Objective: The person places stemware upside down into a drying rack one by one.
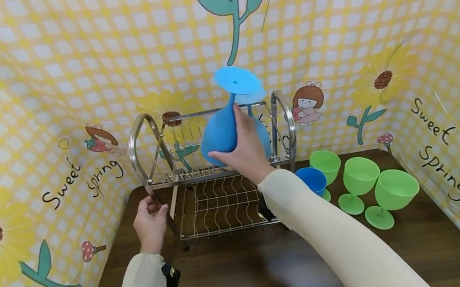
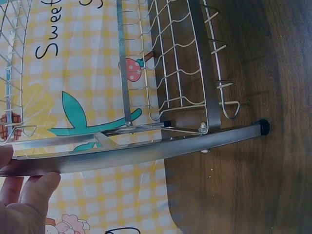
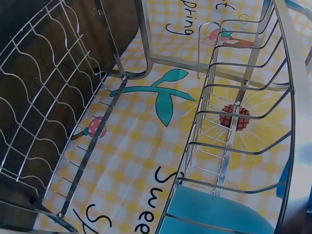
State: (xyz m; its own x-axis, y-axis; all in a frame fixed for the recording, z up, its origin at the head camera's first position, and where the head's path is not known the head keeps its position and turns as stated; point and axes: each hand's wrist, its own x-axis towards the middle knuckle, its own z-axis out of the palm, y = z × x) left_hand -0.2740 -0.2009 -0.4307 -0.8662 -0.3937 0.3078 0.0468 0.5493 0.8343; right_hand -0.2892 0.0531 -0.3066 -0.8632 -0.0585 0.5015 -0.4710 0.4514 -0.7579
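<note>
In the head view my right hand [image 1: 249,148] grips a blue plastic goblet [image 1: 221,132] upside down, its round foot uppermost, over the top tier of a two-tier metal dish rack [image 1: 217,175]. Just behind it, a second upturned blue goblet [image 1: 262,133] is partly covered by the hand. Through the upper wires in the right wrist view shows the blue bowl of a goblet [image 3: 214,214]. My left hand [image 1: 151,223] holds the rack's left post, with thumb and fingers on either side of the metal upright [image 2: 112,158] in the left wrist view.
Several goblets stand upright on the dark wooden table [image 1: 232,273] right of the rack: green goblets, such as the nearest one [image 1: 397,189], and a blue goblet [image 1: 311,180] close to the rack. A yellow checked cloth [image 1: 328,22] surrounds the table at back and sides.
</note>
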